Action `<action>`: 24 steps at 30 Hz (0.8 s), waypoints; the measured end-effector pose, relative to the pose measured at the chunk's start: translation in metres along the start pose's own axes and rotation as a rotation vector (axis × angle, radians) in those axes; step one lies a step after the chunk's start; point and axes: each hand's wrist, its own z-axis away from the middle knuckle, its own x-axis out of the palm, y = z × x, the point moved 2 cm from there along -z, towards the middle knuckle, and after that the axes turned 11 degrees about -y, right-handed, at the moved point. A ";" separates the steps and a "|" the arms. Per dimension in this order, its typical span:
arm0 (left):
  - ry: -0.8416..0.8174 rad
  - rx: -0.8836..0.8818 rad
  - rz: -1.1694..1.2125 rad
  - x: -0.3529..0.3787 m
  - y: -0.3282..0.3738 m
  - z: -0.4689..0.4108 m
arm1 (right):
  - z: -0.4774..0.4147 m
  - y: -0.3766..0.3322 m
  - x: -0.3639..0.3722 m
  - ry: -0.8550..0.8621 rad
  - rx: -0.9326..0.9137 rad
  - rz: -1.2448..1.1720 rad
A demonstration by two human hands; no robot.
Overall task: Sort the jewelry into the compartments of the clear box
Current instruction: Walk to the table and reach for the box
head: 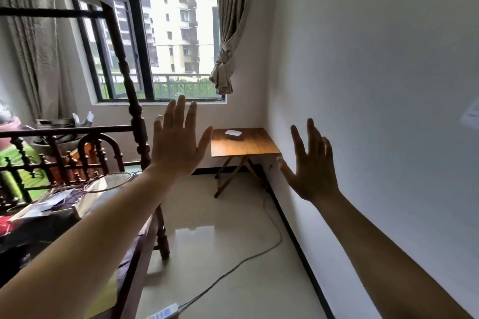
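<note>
A small clear box (233, 134) rests on a wooden folding table (256, 146) in the far corner of the room, under the window. Its compartments and any jewelry are too small to make out from here. My left hand (176, 145) is raised in front of me, fingers spread, holding nothing. My right hand (312, 166) is also raised with fingers apart, empty, to the right of the table in the view. Both hands are far from the box.
A dark wooden bed frame (140, 122) with clutter and a badminton racket (111, 181) fills the left. A white wall (375, 85) runs along the right. A cable (233, 267) and power strip (163, 313) lie on the tiled floor between me and the table.
</note>
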 end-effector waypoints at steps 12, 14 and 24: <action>-0.068 -0.004 -0.001 0.203 -0.102 -0.219 | -0.252 0.014 0.202 -0.086 -0.032 0.006; -0.071 -0.003 0.024 0.229 -0.111 -0.265 | -0.293 0.025 0.223 -0.073 -0.017 0.004; -0.130 -0.002 0.074 0.403 -0.102 -0.441 | -0.458 0.116 0.356 -0.018 0.026 -0.061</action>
